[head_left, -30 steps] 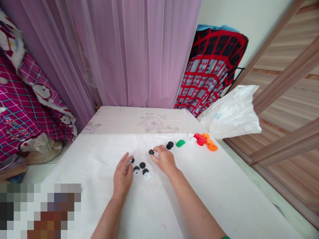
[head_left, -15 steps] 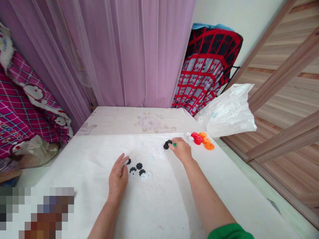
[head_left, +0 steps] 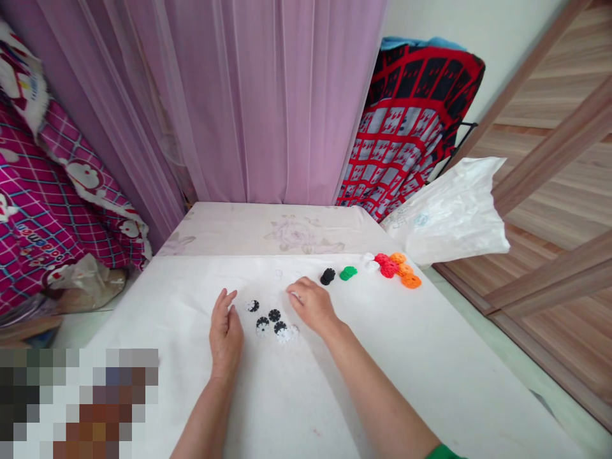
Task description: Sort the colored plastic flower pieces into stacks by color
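Note:
My left hand [head_left: 225, 333] rests at the left of a loose group of small notched discs, its fingers apart and nothing in them. Closest to it lies a black disc [head_left: 255, 306] overlapping a white one. More black discs [head_left: 274, 315] and white discs [head_left: 283, 335] lie between my hands, some overlapping. My right hand [head_left: 313, 306] is over the pale discs, fingers curled together. Whatever its fingertips touch is hidden beneath them. Beyond it stand a small pile of black discs [head_left: 327, 276] and a pile of green discs [head_left: 349, 273].
Red discs [head_left: 388, 266], orange discs [head_left: 410, 280] and white discs [head_left: 371, 265] lie by the right edge of the white-covered table [head_left: 306, 408]. A white plastic bag [head_left: 454, 210] is at the back right corner. Purple curtains [head_left: 277, 102] hang behind.
My right hand has let go of the black discs and moved left and nearer, uncovering the green pile. My left hand has drawn slightly away from the nearest discs. The view has shifted a little.

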Available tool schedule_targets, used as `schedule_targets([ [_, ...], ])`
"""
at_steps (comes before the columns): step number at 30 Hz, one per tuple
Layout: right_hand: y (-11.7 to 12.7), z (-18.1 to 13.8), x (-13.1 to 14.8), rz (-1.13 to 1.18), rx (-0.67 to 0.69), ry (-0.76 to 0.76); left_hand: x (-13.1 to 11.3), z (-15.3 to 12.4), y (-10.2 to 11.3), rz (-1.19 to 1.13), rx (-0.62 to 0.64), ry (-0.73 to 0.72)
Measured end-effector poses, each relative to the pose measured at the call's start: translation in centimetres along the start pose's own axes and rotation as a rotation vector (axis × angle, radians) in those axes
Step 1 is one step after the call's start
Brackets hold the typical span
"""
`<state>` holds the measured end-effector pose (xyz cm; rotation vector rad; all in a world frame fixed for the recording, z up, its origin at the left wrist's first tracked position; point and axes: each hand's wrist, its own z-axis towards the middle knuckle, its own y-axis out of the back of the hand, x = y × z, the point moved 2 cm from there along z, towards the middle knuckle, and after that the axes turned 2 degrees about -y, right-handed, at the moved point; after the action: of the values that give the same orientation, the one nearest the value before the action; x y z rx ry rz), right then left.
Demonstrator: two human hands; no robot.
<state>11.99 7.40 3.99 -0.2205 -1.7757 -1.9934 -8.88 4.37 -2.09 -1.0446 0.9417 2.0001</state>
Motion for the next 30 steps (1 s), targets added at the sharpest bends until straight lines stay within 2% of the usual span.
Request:
schedule_targets([
  [4, -3.0, 0.7, 4.1, -0.036, 0.108, 0.081, 0.5, 0.0, -0.1, -0.025, 0.001, 0.020],
  [8, -4.2, 1.7, 5.9, -0.109, 0.167, 0.071, 1.0, 0.0, -0.4, -0.070, -0.004, 0.045],
  [14, -4.5, 2.4, 7.1, -0.169, 0.221, 0.050, 1.0, 0.0, -0.6, -0.087, 0.067, 0.034],
  [18, -3.1, 2.5, 6.9, -0.242, 0.199, 0.059, 0.9, 0.1, -0.7, -0.063, 0.090, -0.003],
  [20, -1.7, 2.5, 5.9, -0.301, 0.190, 0.038, 0.8, 0.1, -0.7, -0.052, 0.098, -0.020],
  [23, 1.0, 2.2, 2.9, -0.349, 0.150, -0.041, 0.7, 0.0, -0.8, -0.059, 0.107, -0.028],
  [27, 4.7, 1.5, -3.1, -0.274, -0.049, -0.243, 0.8, 0.0, -0.9, -0.074, 0.139, -0.007],
  [30, 6.2, 1.1, -6.9, -0.252, -0.153, -0.378, 0.8, 0.1, -1.0, -0.092, 0.157, 0.003],
])
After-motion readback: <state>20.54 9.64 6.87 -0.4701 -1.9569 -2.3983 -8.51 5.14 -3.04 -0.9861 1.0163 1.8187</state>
